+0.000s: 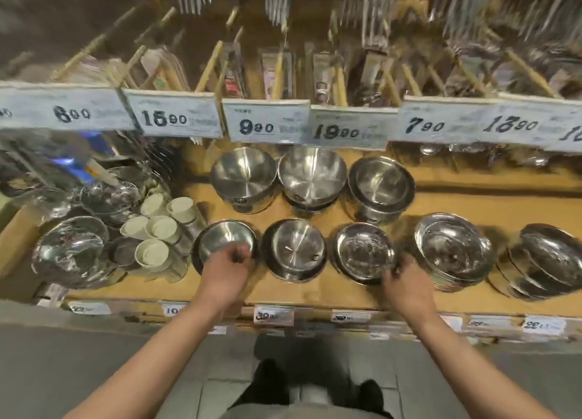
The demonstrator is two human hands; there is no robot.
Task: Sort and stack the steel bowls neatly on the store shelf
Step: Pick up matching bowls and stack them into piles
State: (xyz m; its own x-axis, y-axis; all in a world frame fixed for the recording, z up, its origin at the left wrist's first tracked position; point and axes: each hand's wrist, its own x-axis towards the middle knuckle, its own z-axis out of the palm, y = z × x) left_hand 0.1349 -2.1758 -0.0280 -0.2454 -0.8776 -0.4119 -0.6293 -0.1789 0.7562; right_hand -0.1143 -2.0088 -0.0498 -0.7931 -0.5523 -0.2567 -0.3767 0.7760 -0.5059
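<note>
Left hand [227,269] fingers curled on bowl [224,240] rim; right hand [406,285] likewise

Steel bowls sit in two rows on the wooden shelf [456,204], all open side up, all shiny. Back row has three stacks: a deep stack [244,179] on the left, an equally deep one [311,177] touching it, then a shallower wide-rimmed stack [381,185] just beside those. Front row, along the shelf's front edge: a small bowl stack [220,239] at left, a flat-bottomed stack [296,250] next to it, a low stack [362,251] with something like plastic wrap on top, a taller wrapped stack [452,250], and by the right edge a stack [548,261] leaning over, bowls fanned out sideways.
</note>
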